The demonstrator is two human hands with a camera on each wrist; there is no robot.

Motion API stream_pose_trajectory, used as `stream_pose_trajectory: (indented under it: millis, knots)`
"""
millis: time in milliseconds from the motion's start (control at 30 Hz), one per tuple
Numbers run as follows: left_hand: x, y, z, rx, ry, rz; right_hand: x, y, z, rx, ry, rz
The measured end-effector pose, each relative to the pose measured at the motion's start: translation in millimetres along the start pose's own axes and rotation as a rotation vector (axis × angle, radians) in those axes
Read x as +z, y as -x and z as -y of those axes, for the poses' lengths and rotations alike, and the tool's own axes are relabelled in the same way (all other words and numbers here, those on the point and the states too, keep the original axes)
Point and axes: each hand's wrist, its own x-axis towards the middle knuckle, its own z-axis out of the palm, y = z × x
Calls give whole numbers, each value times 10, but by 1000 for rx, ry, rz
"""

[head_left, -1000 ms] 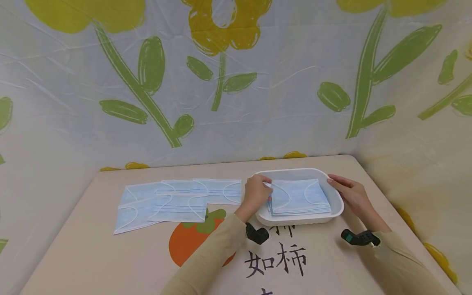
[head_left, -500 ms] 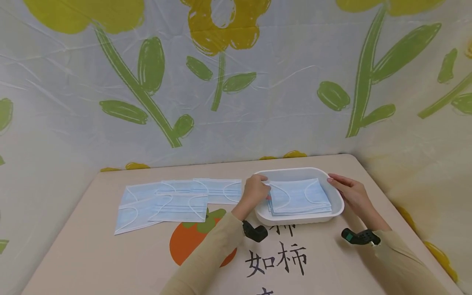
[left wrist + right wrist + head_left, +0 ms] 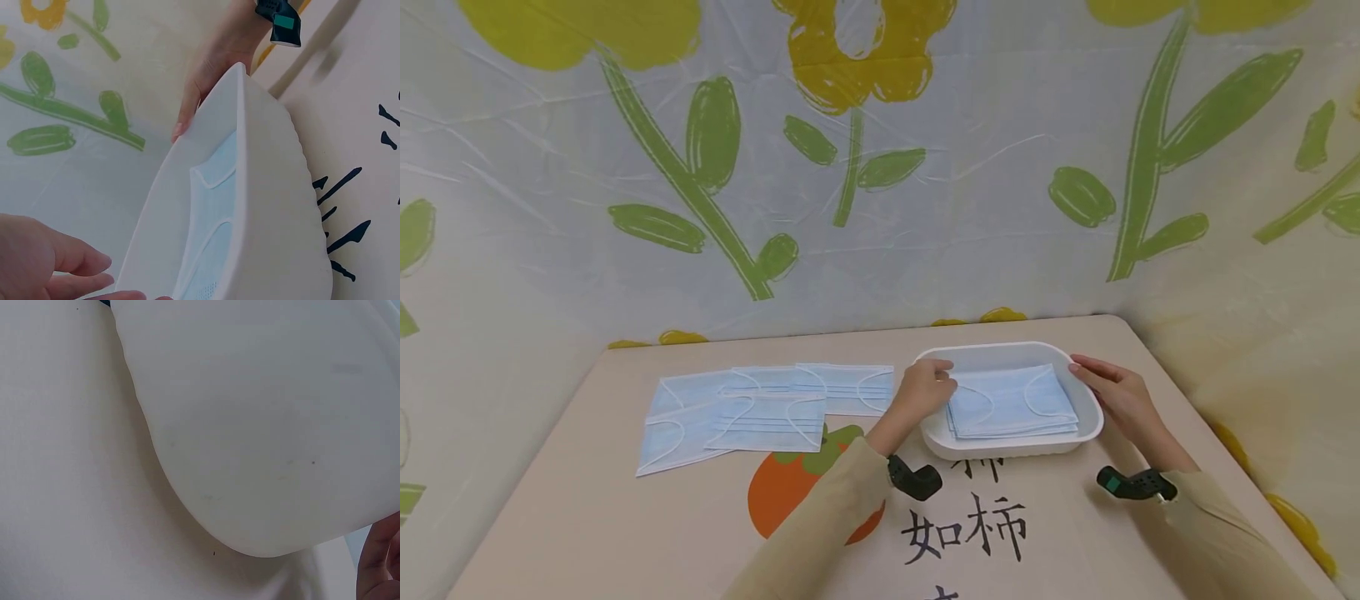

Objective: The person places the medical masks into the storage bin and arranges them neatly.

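A white tray (image 3: 1000, 451) sits on the right half of the table, holding a small stack of light-blue face masks (image 3: 1011, 404) with white ear loops. My left hand (image 3: 922, 392) hovers over the tray's left end, beside the masks' left edge. Its fingers (image 3: 78, 256) look loosely bent with nothing between them in the left wrist view. At the tray's right end, my right hand (image 3: 1116, 396) holds the rim. Only part of that hand (image 3: 381, 559) shows at the lower right of the right wrist view, by the tray wall (image 3: 269, 437).
Several overlapping face masks (image 3: 767, 423) lie flat on the table (image 3: 587, 517), left of the tray. Printed on the cover are an orange persimmon (image 3: 782, 492) and black characters (image 3: 962, 529). A flowered cloth (image 3: 962, 208) hangs behind the table.
My left fingers have come off the left edge of the mask stack and lifted slightly. My right hand stays on the tray's rim, and the tray has hardly moved.
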Motion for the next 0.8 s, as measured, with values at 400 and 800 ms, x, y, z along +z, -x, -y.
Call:
stream_pose_trajectory:
  millis: [400,800]
  knots:
    - [-289,111,70,23,147,-98,4,10,15,-4,-16,3]
    - [-636,222,305,20,183,-123,-13,-9,3,-3,-27,12]
